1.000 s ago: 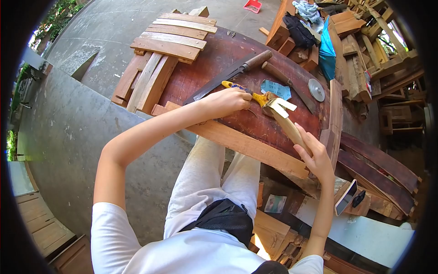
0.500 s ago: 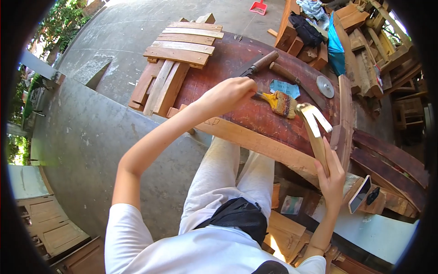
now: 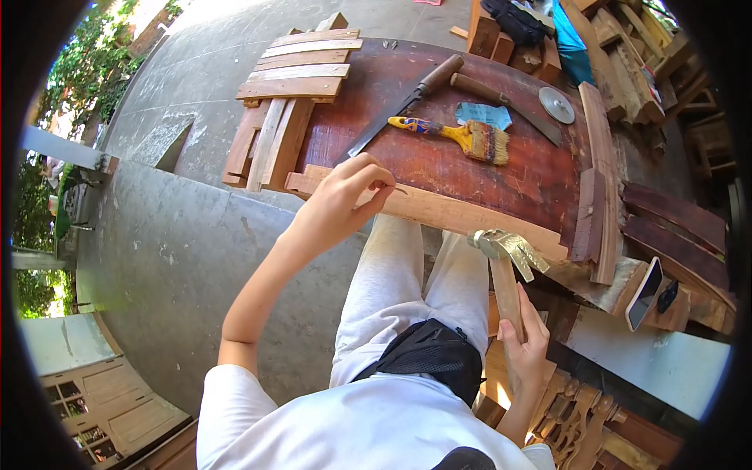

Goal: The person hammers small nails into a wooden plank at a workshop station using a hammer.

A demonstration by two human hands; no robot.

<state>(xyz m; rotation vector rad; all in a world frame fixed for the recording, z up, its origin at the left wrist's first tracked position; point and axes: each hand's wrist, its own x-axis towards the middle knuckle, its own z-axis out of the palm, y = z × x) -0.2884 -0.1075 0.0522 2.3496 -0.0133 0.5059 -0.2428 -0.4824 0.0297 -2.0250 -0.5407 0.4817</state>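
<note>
My left hand (image 3: pixel 345 200) is above the wooden strip (image 3: pixel 462 215) along the table's near edge. Its thumb and forefinger are pinched on a thin dark nail (image 3: pixel 401 190), whose end sticks out to the right. My right hand (image 3: pixel 525 337) is wrapped around the wooden handle of a claw hammer (image 3: pixel 505 254), held upright with its metal head at the top. A paintbrush (image 3: pixel 470 141) with a yellow handle lies on the reddish table (image 3: pixel 368 157), apart from both hands.
A handsaw (image 3: pixel 407 106), a tool with a wooden handle and blade (image 3: pixel 509 108), a blue paper (image 3: pixel 483 116) and a metal disc (image 3: pixel 556 105) lie farther back. Slatted wood pieces (image 3: pixel 294 70) stand at the left. A phone (image 3: pixel 644 294) rests at the right.
My left hand has moved left and nearer, from beside the paintbrush handle to above the wooden strip. The hammer has come lower and nearer in my right hand, its head turned. The view has shifted.
</note>
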